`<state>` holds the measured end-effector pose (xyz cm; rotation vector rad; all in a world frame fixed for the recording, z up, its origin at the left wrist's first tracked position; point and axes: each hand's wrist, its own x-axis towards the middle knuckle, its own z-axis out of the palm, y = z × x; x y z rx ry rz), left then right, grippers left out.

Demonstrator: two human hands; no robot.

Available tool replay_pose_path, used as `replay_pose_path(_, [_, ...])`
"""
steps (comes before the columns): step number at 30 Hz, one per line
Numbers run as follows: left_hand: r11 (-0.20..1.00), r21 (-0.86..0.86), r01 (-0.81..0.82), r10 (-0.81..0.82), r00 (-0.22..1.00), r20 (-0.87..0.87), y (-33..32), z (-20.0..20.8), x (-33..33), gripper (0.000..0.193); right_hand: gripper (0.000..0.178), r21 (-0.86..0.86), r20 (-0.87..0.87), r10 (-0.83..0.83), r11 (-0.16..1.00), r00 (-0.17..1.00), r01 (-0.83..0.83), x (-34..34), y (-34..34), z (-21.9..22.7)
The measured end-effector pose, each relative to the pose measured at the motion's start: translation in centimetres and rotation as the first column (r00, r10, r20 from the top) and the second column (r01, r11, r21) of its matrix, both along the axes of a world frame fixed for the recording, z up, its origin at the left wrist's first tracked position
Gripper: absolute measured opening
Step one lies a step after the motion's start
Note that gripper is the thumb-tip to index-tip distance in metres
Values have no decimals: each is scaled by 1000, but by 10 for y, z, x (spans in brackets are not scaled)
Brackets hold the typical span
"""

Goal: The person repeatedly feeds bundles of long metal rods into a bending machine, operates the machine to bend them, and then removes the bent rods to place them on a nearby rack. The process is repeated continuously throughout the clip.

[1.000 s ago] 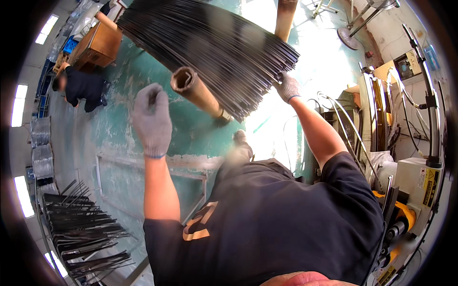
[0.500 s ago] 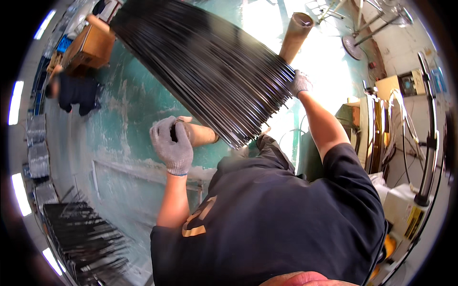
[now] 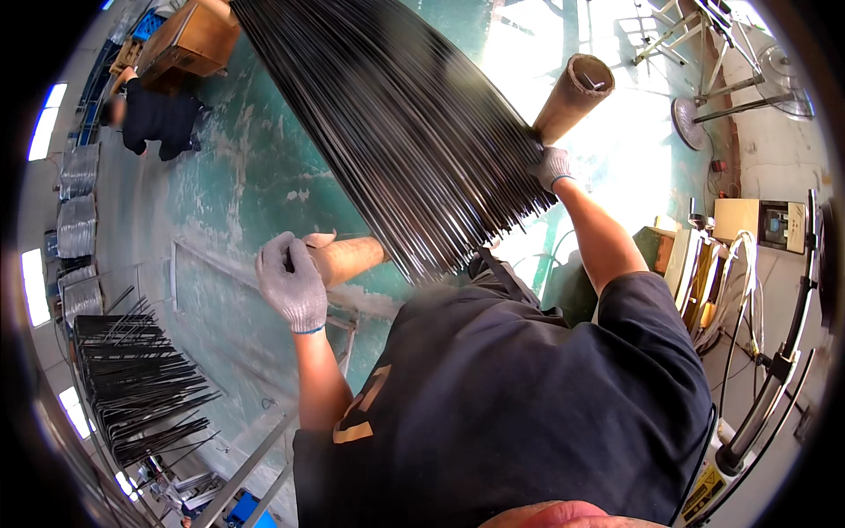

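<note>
A wide sheaf of long, thin black rods [image 3: 414,132] fans out in front of me, its near ends by my trousers. At the sheaf's right edge my right hand [image 3: 551,169], in a grey knit glove, is closed on the outer rods; its fingertips are partly hidden. Just beyond it, a brown cardboard tube [image 3: 563,110] with an open far end sticks out from under the rods. My gloved left hand [image 3: 292,286] is curled at the outer end of another brown cardboard tube [image 3: 350,260]. That tube's other end meets the left edge of the sheaf.
A second pile of black rods [image 3: 132,378] lies at the lower left beside metal rails [image 3: 251,466]. Far left, a person in dark clothes [image 3: 158,121] bends near a brown box [image 3: 189,40]. A stand fan [image 3: 691,123] and a black upright pole [image 3: 797,308] stand at right.
The whole view has shifted, so the room sits lower at the right. My left hand appears further left. Both hands keep their holds on the tube and the rods.
</note>
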<state>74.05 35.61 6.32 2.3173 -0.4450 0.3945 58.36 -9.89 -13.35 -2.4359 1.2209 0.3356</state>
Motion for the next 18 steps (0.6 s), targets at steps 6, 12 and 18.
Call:
replay_pose_path(6, [1000, 27, -8, 9, 999, -42, -5, 9, -2, 11, 38, -107, 8, 143, 984, 990, -141, 0, -43, -47])
replay_pose_path(12, [999, -15, -28, 28, 999, -22, 2, 4, -4, 12, 16, 660, 210, -175, 751, 962, -8, -7, -34, 24])
replay_pose_path(18, [999, -36, 41, -40, 998, 43, -1, 11, -17, 9, 30, 919, 154, -416, 395, 896, 25, -19, -38, 9])
